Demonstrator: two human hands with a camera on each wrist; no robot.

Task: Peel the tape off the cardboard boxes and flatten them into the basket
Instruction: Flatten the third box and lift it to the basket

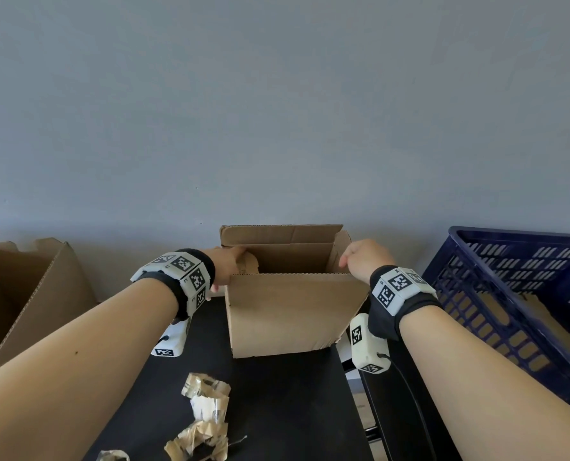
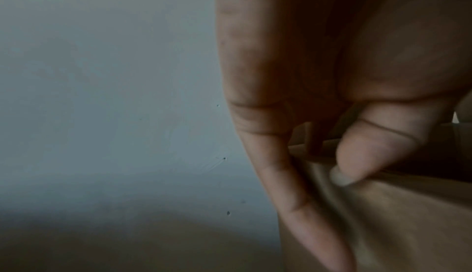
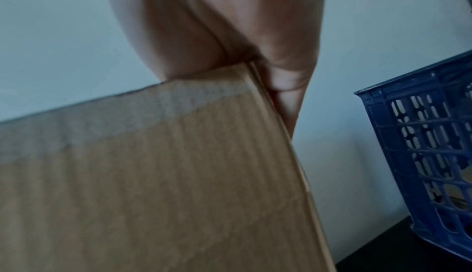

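**Two hands on one open box**

Two hands hold a single open cardboard box (image 1: 290, 307) that stands on the black surface (image 1: 296, 407) at the centre of the head view, its top flaps standing up against the grey wall.

The left hand (image 1: 227, 266) is at the box's 9 o'clock side. In the left wrist view its thumb (image 2: 378, 149) presses down over the top edge of the cardboard while a finger (image 2: 293, 195) lies along the outer face, so this grip pinches the box's left wall.

The right hand (image 1: 363, 261) is at the box's 3 o'clock corner. In the right wrist view the palm rests on the top edge and the fingers (image 3: 286, 86) curl down behind the side panel, so this grip clasps the box's right corner. A pale strip where tape once lay crosses the panel just below that hand.

One blue plastic basket (image 1: 516, 301) stands at 3 o'clock of the box, just beside the right wrist, with brown cardboard showing through its slots.

One more cardboard box (image 1: 30, 294), open, sits at 9 o'clock, well apart from the held one.

Roughly three crumpled wads of peeled tape (image 1: 207, 404) lie on the surface at 7 o'clock of the held box, near the left forearm.
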